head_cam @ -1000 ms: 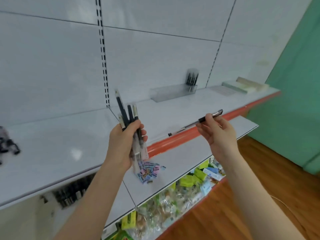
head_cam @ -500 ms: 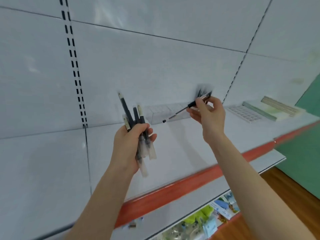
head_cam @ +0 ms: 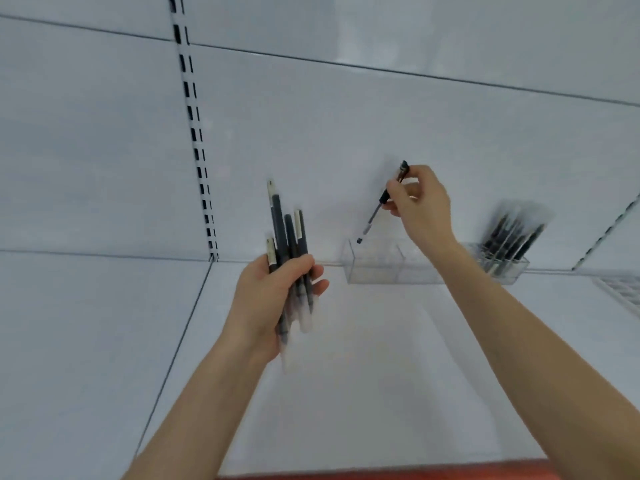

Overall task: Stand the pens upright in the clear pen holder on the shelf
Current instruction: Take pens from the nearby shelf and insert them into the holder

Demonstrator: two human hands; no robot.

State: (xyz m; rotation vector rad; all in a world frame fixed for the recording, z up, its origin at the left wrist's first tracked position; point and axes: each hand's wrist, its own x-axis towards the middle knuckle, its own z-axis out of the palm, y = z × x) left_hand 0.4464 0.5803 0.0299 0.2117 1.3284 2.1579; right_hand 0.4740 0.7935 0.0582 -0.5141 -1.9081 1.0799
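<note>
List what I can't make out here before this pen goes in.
Head view:
- Stored pens: motion-blurred, count unreadable.
- Clear pen holder: middle hidden behind right arm.
- Bundle of pens in left hand: fingers and blur hide the count.
- Single pen in right hand: tip at rim, inside or above unclear.
- White tray: cut by right edge.
</note>
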